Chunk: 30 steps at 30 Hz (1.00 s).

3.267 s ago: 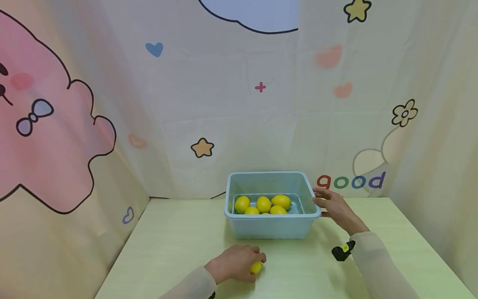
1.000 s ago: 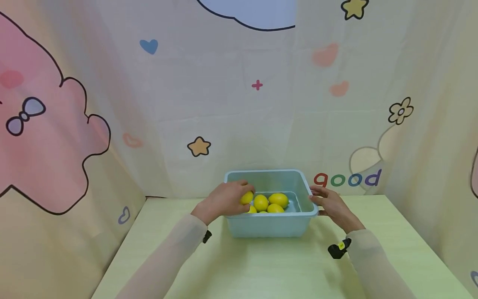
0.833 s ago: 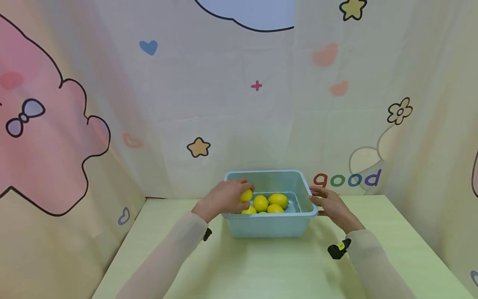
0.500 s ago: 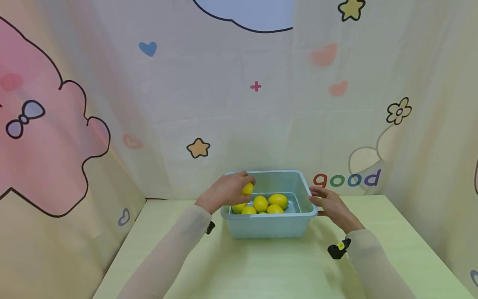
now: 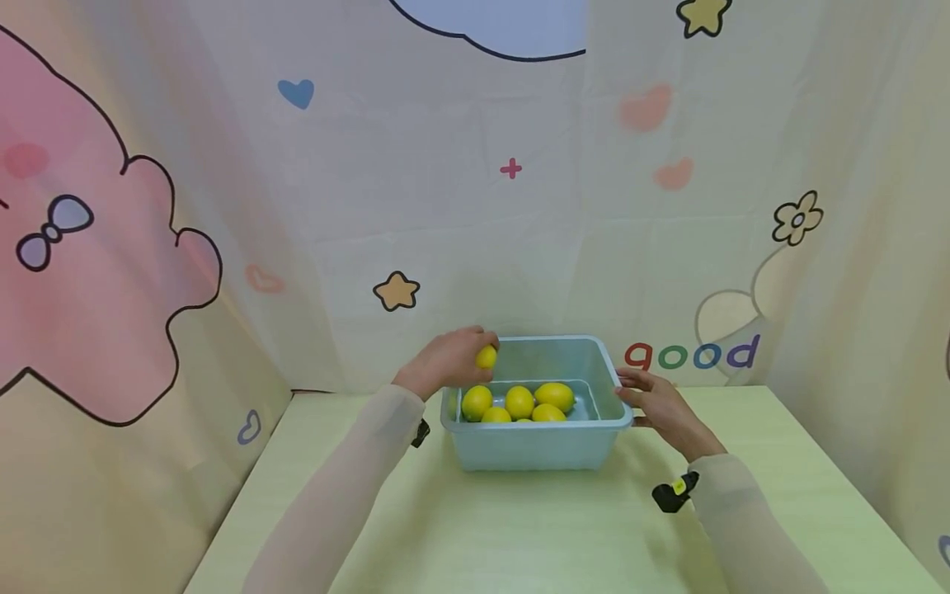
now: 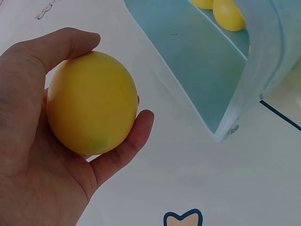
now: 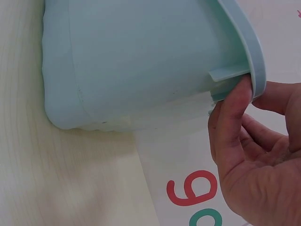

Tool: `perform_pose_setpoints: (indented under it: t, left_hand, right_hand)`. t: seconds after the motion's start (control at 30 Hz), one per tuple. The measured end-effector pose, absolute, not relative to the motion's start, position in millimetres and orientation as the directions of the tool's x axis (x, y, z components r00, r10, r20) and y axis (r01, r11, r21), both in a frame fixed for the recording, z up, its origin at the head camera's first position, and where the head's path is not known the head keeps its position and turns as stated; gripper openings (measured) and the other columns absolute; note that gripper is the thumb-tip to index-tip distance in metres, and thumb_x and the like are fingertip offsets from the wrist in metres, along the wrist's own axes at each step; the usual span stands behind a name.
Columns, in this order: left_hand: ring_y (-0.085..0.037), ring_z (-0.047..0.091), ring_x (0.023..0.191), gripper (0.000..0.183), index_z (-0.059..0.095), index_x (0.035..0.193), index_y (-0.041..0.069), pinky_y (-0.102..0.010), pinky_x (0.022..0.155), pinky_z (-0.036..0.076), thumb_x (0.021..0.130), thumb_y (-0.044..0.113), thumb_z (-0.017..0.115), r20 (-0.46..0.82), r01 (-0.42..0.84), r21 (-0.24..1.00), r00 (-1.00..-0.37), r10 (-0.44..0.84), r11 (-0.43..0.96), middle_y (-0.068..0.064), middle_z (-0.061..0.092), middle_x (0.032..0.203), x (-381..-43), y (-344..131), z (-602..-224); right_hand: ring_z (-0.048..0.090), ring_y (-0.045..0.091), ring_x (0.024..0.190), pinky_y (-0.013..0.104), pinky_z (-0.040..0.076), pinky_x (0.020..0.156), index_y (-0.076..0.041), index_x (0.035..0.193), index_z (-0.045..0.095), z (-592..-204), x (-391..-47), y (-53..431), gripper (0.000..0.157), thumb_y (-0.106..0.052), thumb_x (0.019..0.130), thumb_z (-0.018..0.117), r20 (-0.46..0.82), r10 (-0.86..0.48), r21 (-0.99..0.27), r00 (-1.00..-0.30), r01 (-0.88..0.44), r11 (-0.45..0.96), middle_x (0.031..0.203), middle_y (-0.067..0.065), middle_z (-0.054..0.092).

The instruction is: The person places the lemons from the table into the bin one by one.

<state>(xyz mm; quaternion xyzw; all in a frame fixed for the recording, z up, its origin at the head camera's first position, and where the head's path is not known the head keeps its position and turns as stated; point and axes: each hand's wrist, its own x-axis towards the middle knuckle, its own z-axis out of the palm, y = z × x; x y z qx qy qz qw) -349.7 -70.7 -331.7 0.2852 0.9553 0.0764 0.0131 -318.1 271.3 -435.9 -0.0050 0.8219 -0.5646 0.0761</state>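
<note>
My left hand (image 5: 449,360) holds a yellow lemon (image 5: 486,357) up at the left rim of a light-blue plastic bin (image 5: 530,450). In the left wrist view, the thumb and fingers curl around that lemon (image 6: 92,103), which has a greenish patch low on its skin. Several more lemons (image 5: 554,398) lie on the floor of the bin; its front wall partly hides the nearest ones. On the bin's right side, my right hand (image 5: 664,412) grips the rim. Up close, in the right wrist view, its thumb and fingers pinch the bin's lip (image 7: 257,70) from both sides.
The bin stands near the back of a pale green-yellow table (image 5: 519,536). Just behind hangs a cream cloth (image 5: 445,206) printed with stars, hearts and the word "good". More cloth walls the left and right sides.
My left hand went from holding a lemon on the table in front to inside the bin's left part, then rose with a lemon to the left rim. My right hand stays on the rim.
</note>
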Motion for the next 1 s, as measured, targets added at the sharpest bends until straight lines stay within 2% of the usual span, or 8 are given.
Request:
perform_pose_setpoints:
  t: [0.2, 0.43, 0.83, 1.0]
  left_hand:
    - [-0.019, 0.053, 0.097, 0.043, 0.058, 0.130, 0.019, -0.032, 0.086, 0.051, 0.090, 0.032, 0.066, 0.009, 0.528, 0.182, -0.845, 0.535, 0.830, 0.000, 0.060, 0.118, -360, -68, -335]
    - [-0.018, 0.054, 0.096, 0.041, 0.060, 0.127, 0.018, -0.030, 0.080, 0.050, 0.090, 0.032, 0.067, 0.007, 0.511, 0.209, -0.854, 0.521, 0.834, 0.001, 0.062, 0.113, -374, -62, -339]
    - [-0.019, 0.054, 0.097, 0.043, 0.059, 0.127, 0.017, -0.029, 0.082, 0.051, 0.089, 0.035, 0.068, -0.080, 0.440, 0.258, -0.877, 0.473, 0.860, 0.001, 0.062, 0.109, -385, -55, -348]
    - [-0.019, 0.055, 0.099, 0.040, 0.060, 0.125, 0.017, -0.033, 0.089, 0.052, 0.089, 0.031, 0.068, -0.124, 0.393, 0.283, -0.890, 0.440, 0.875, 0.001, 0.063, 0.113, -385, -52, -349]
  right_hand:
    - [0.048, 0.041, 0.130, 0.042, 0.057, 0.093, -0.010, 0.153, 0.030, -436, -317, 271, 0.058, -0.026, 0.101, 0.052, -0.120, -0.098, -0.929, -0.988, 0.077, 0.361, 0.153, 0.022, 0.037]
    - [0.048, 0.040, 0.131, 0.040, 0.057, 0.093, -0.011, 0.154, 0.029, -437, -319, 273, 0.060, -0.027, 0.101, 0.053, -0.126, -0.093, -0.932, -0.988, 0.085, 0.353, 0.154, 0.021, 0.036]
    - [0.045, 0.042, 0.133, 0.043, 0.057, 0.094, -0.009, 0.154, 0.029, -435, -319, 274, 0.059, -0.025, 0.101, 0.052, -0.120, -0.106, -0.934, -0.987, 0.076, 0.348, 0.154, 0.022, 0.035]
    - [0.045, 0.041, 0.133, 0.043, 0.057, 0.094, -0.010, 0.153, 0.030, -438, -321, 274, 0.058, -0.025, 0.101, 0.052, -0.125, -0.101, -0.936, -0.987, 0.083, 0.342, 0.154, 0.021, 0.036]
